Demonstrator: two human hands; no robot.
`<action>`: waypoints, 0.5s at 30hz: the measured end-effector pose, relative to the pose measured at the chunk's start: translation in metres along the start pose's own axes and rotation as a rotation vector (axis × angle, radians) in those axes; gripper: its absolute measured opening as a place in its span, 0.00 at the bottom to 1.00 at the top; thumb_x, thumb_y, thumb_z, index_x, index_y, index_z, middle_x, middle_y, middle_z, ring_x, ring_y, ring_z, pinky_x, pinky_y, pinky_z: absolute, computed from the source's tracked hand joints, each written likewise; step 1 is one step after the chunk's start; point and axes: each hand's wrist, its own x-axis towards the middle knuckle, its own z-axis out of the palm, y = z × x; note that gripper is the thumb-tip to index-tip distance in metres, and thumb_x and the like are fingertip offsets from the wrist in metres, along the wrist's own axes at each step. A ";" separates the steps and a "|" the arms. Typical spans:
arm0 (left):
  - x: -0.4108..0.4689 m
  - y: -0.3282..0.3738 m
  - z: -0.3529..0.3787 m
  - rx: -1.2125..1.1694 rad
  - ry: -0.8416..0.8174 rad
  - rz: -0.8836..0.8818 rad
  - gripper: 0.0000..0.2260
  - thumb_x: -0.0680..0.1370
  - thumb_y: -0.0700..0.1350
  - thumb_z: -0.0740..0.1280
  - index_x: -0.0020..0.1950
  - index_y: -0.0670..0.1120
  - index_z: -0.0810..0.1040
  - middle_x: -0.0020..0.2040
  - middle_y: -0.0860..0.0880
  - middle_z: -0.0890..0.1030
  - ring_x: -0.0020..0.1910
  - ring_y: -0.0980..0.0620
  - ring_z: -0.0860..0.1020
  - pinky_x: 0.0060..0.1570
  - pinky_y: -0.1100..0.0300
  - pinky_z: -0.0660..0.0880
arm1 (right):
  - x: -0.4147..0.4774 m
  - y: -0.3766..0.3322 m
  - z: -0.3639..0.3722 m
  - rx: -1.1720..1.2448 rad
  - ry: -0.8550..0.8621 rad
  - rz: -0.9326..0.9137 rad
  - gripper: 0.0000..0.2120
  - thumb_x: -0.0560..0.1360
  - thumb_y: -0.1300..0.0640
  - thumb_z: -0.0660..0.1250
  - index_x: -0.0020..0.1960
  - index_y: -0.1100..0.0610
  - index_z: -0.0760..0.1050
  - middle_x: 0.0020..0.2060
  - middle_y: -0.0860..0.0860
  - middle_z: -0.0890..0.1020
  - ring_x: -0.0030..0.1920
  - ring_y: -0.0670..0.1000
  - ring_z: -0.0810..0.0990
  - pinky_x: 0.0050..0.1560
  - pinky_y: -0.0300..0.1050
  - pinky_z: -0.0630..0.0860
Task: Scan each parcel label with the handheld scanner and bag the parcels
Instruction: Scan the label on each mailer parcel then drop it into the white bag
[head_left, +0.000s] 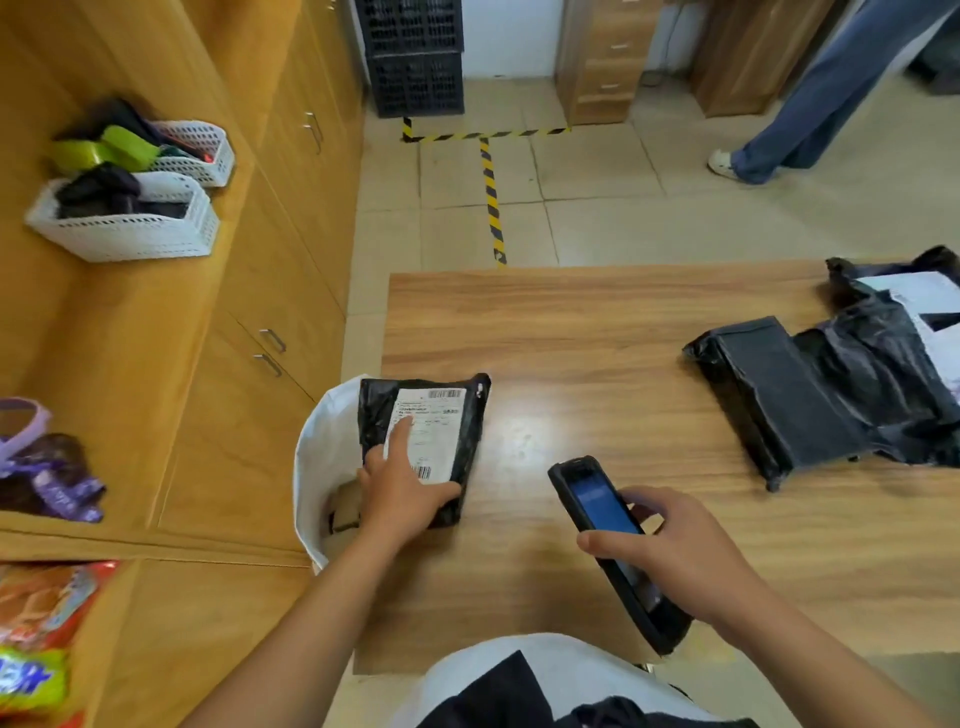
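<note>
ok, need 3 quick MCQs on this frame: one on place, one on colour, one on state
1. Where does the labelled parcel lie?
A. at the table's left edge, by the white bag
B. on the floor
C. in a basket

2. What colour is the wrap on the parcels at the right?
A. white
B. black
C. brown

3. What is the right hand doing?
A. lying empty on the table
B. holding the scanner
C. lifting a parcel

Answers:
1. A: it sits at the edge of the table, partly over the mouth of the white bag, under the left hand.
2. B: the plastic is black, with a white label showing on one.
3. B: the fingers wrap the scanner, whose screen is lit.
</note>
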 end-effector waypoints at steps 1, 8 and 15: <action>0.007 -0.012 -0.011 -0.086 0.013 -0.036 0.49 0.64 0.56 0.79 0.78 0.60 0.53 0.71 0.44 0.64 0.68 0.40 0.65 0.66 0.47 0.68 | 0.002 -0.005 0.003 -0.009 -0.002 -0.018 0.26 0.53 0.33 0.77 0.47 0.37 0.75 0.48 0.44 0.82 0.26 0.49 0.84 0.37 0.50 0.81; 0.042 -0.073 -0.061 -0.739 -0.084 -0.229 0.37 0.71 0.51 0.77 0.76 0.58 0.62 0.78 0.51 0.62 0.72 0.45 0.67 0.62 0.45 0.71 | 0.007 -0.033 0.021 -0.113 -0.079 -0.043 0.38 0.60 0.36 0.79 0.65 0.46 0.72 0.52 0.42 0.79 0.28 0.47 0.84 0.32 0.42 0.75; 0.056 -0.106 -0.055 -0.703 -0.177 -0.305 0.32 0.74 0.54 0.75 0.75 0.55 0.66 0.75 0.46 0.68 0.61 0.45 0.75 0.50 0.51 0.74 | 0.009 -0.040 0.032 -0.180 -0.089 -0.072 0.39 0.54 0.29 0.74 0.60 0.43 0.71 0.51 0.41 0.78 0.33 0.42 0.84 0.34 0.40 0.75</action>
